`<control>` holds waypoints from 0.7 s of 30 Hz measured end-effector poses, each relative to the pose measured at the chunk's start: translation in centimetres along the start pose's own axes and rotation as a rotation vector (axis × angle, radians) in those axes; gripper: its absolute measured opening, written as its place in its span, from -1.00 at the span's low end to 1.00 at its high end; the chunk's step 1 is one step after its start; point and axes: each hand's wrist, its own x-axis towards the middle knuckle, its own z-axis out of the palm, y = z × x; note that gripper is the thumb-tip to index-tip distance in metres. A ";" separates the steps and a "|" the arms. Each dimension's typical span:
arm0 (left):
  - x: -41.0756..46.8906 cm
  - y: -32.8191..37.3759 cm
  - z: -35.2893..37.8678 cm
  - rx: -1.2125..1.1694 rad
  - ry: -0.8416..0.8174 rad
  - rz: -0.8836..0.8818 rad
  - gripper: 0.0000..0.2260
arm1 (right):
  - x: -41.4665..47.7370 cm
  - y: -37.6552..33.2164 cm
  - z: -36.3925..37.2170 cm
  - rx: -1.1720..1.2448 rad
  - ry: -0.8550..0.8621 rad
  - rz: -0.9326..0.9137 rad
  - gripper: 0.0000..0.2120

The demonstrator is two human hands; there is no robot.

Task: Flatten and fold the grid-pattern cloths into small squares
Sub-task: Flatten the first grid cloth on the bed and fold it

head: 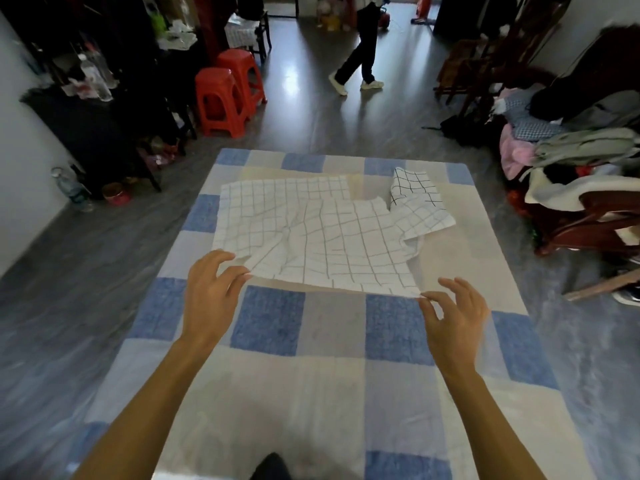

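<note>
Grid-pattern cloth [329, 237]: flattening stage, no fold made.
Left hand [211, 289] and right hand [457, 306] each pinch a near corner; the cloth lies rumpled beyond them on the checked blanket [270, 320]; second grid cloth [419, 199] crumpled farther right.

A lived-in room in a home, cluttered at its edges.
We see a grey wood-look floor [311, 109] with a blue-and-white checked blanket [270, 320] spread over a surface in the middle. Two red plastic stools [221, 98] stand beside a dark table [86, 123] crowded with bottles [95, 77]. At the right, clothes [571, 147] lie heaped on dark wooden furniture [588, 220]. A plastic bottle [71, 188] stands by the white wall [20, 168], and another person [360, 53] in pale sneakers walks across.
</note>
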 end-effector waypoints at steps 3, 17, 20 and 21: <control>-2.4 -0.1 0.1 0.019 -0.055 -0.055 -0.70 | -2.1 0.6 -0.1 0.019 -0.056 0.024 -0.81; -11.3 3.3 0.1 0.065 -0.126 -0.068 -0.73 | -9.9 4.3 -4.0 0.087 -0.148 0.123 -0.85; -12.1 3.8 -0.5 0.032 -0.127 -0.071 -0.75 | -10.8 3.6 -5.7 0.079 -0.136 0.176 -0.83; -12.6 4.0 -0.9 0.021 -0.127 -0.073 -0.75 | -11.3 3.1 -6.1 0.075 -0.131 0.187 -0.82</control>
